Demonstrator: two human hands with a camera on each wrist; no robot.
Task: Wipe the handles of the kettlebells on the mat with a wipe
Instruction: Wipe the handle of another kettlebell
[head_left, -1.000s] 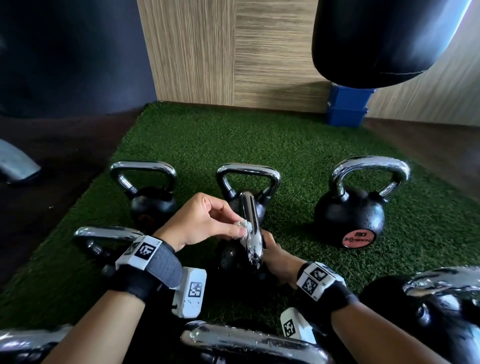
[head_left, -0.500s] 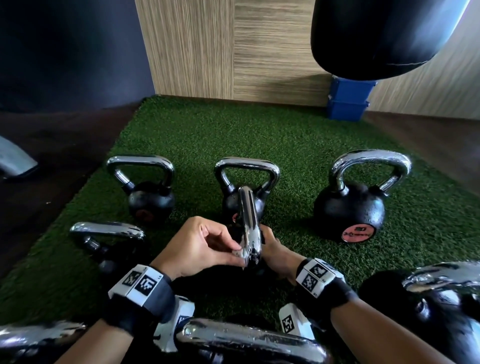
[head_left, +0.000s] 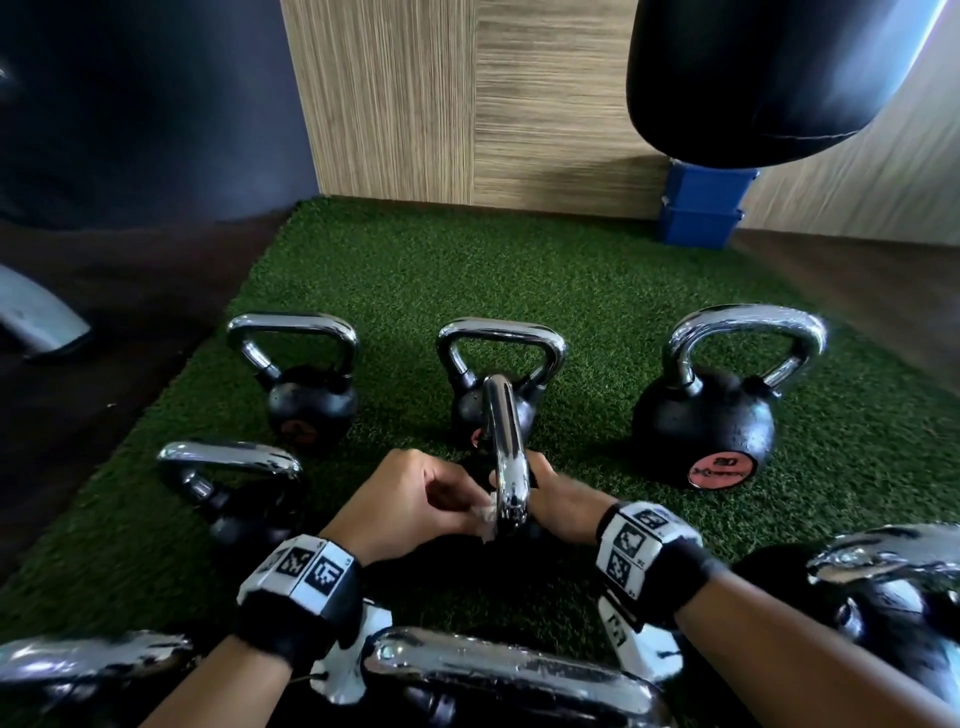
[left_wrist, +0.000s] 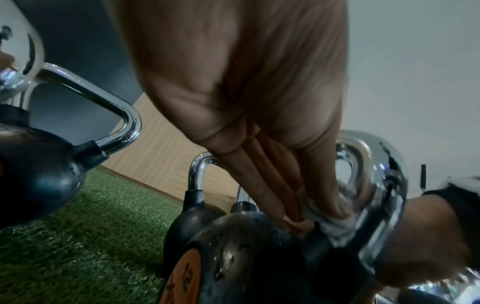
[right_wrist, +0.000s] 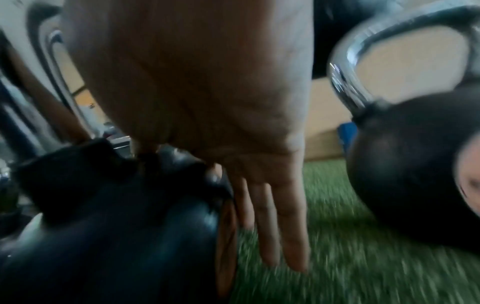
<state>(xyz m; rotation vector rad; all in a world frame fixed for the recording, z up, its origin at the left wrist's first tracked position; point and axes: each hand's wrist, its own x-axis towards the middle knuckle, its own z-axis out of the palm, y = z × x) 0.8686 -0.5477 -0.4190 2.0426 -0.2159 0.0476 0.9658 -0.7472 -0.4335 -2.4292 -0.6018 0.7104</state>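
Observation:
A black kettlebell (head_left: 498, 415) stands mid-mat, its chrome handle (head_left: 506, 457) edge-on to me. My left hand (head_left: 475, 512) pinches a white wipe (head_left: 487, 515) against the near lower part of that handle. In the left wrist view the wipe (left_wrist: 335, 228) sits bunched between thumb and fingers against the handle (left_wrist: 376, 185), above the body with its orange label (left_wrist: 182, 277). My right hand (head_left: 545, 486) rests on the right side of the body. In the right wrist view its fingers (right_wrist: 272, 226) lie straight down beside the black body (right_wrist: 116, 226).
Several other chrome-handled kettlebells ring my hands on the green turf mat (head_left: 519, 280): back left (head_left: 306, 405), back right (head_left: 706, 426), left (head_left: 234, 488), nearest (head_left: 519, 675), near right (head_left: 893, 587). A black punching bag (head_left: 769, 73) hangs above blue boxes (head_left: 701, 208). Dark floor lies left.
My left hand has slid the wipe down the handle toward its near lower end. The right hand has stayed on the kettlebell's side.

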